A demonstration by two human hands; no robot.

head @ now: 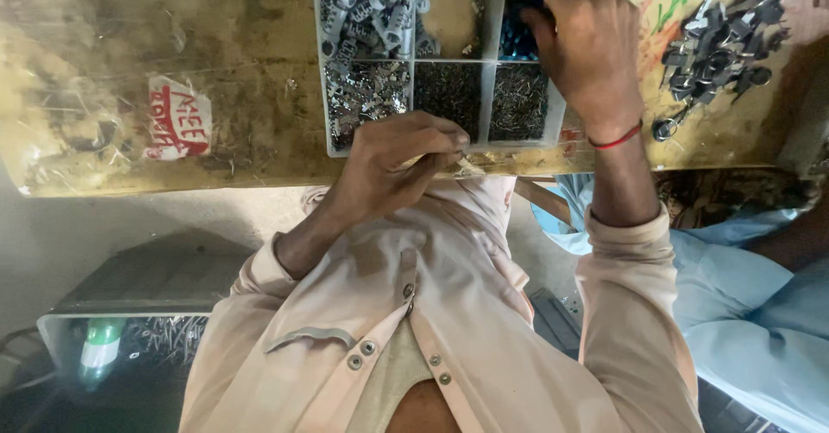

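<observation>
Fingers of left hand pinched together at tray front edge, on smth too small to tell; right hand fingertips curled into blue bits compartment, grip hidden. Bits prob light, hard, slippery; pick w/ fingertip pinch

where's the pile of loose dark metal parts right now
In the head view, the pile of dark metal parts lies on the worn yellowish workbench at upper right, outside the clear compartment tray, just right of the right hand.
</observation>
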